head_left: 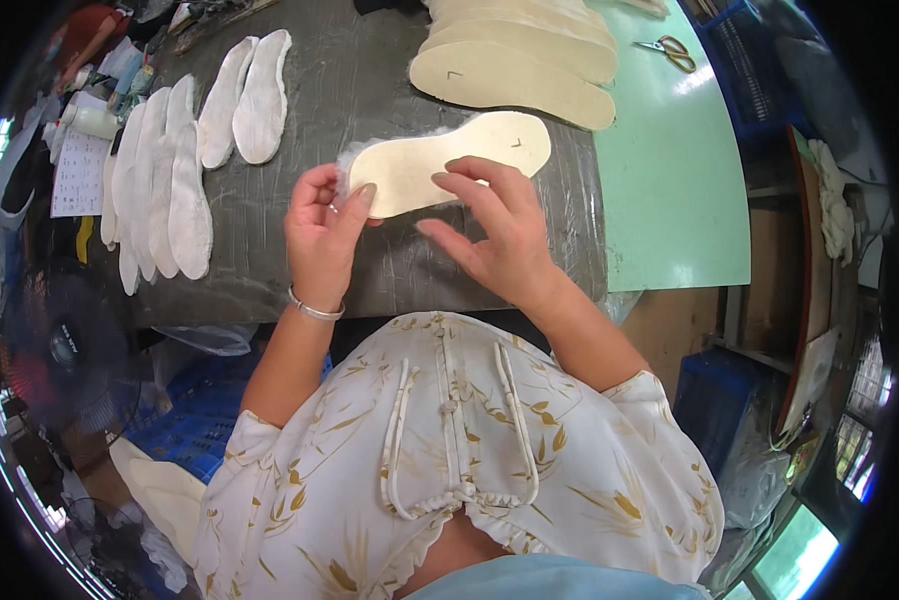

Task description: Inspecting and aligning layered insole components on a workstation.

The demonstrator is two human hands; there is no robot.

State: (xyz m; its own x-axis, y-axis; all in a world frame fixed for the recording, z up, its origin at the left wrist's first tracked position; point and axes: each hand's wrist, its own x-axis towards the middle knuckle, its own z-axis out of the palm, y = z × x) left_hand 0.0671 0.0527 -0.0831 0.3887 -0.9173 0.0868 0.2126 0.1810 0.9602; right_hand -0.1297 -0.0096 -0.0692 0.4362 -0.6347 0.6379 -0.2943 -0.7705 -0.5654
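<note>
A cream insole (409, 170) with white fluffy pile showing along its edge is held out over the dark table, smooth side up, with a small mark near its right end. My left hand (324, 225) grips the left end, thumb on top and fingers at the edge and below. At the insole's near right side is my right hand (504, 230), its thumb and fingers apart. The fingertips of this hand reach over the insole's middle; whether they touch it I cannot tell.
Overlapping cream insoles (509, 75) lie beyond the held one. White fleecy insoles (184, 200) lie in groups at the left. Scissors (674, 52) rest on the green board (669, 200) at the right. A fan (64, 345) stands lower left, near a blue crate (184, 410).
</note>
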